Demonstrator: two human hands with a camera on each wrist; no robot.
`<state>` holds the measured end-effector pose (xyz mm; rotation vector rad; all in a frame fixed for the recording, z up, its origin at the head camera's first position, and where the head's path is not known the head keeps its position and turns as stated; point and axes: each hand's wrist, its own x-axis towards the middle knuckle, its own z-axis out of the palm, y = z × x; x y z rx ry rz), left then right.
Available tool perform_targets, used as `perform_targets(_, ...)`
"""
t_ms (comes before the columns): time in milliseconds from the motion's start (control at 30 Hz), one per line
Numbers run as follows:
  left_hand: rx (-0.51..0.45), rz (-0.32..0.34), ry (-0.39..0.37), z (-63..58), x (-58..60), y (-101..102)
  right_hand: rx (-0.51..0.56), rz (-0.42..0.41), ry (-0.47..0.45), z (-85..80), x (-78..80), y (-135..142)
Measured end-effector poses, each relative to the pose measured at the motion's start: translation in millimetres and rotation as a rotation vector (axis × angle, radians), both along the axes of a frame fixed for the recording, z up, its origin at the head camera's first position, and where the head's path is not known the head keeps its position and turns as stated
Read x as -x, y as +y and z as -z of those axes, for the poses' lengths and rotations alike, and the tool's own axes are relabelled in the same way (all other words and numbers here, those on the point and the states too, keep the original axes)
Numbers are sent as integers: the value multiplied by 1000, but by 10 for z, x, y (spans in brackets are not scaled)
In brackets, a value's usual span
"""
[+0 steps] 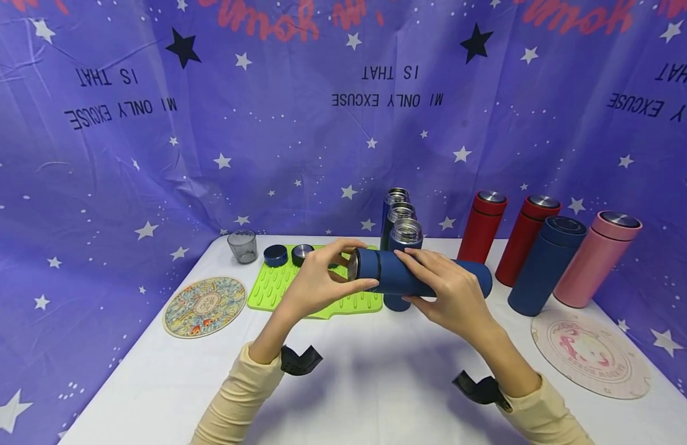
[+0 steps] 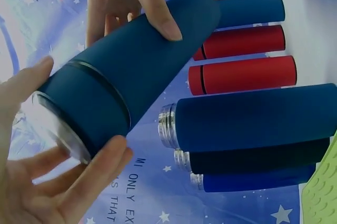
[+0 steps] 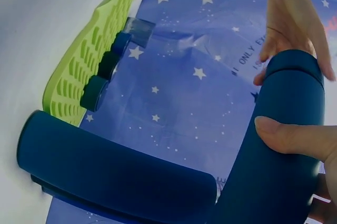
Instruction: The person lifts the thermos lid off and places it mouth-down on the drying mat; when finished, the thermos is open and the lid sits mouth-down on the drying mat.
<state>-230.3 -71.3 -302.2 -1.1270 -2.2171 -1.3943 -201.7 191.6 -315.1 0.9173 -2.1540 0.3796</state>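
A dark blue thermos (image 1: 396, 272) lies sideways in the air between both hands, its lid on and pointing left. My left hand (image 1: 316, 278) holds the steel-topped lid (image 2: 84, 105) between thumb and fingers. Around the body curls my right hand (image 1: 451, 284), its thumb (image 3: 274, 132) along the near side in the right wrist view. Just behind the held thermos, three lidless blue or dark bottles stand in a row, the nearest a blue bottle (image 1: 406, 238) with a bare steel neck.
A green mat (image 1: 260, 290) bears several loose lids (image 1: 275, 254). Left of it are a glass (image 1: 243, 247) and a patterned round mat (image 1: 204, 307). On the right stand two red thermoses (image 1: 482, 225), a blue one (image 1: 546, 266) and a pink one (image 1: 596, 259), near a pink round mat (image 1: 590, 355).
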Motion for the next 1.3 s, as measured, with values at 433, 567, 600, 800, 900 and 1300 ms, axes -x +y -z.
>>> perform_targets(433,25,208,244,-209,-163,-18,70,-79,-131,-63,-21,100)
perform_targets(567,3,167,163,-234,-206,-8,61,-51,-98,-52,-17,89)
perform_targets(600,0,148,130,-240,-219,-5,55,-42,-82,-50,-17,84)
perform_targets(800,10,50,-14,-56,-58,2,6,11,19,-61,-17,68)
perform_targets(900,28,73,16,-12,-13,6,5,18,15,-59,-12,78)
perform_targets(1300,2,194,234,-64,-29,28,67,-29,-101,-59,1,113)
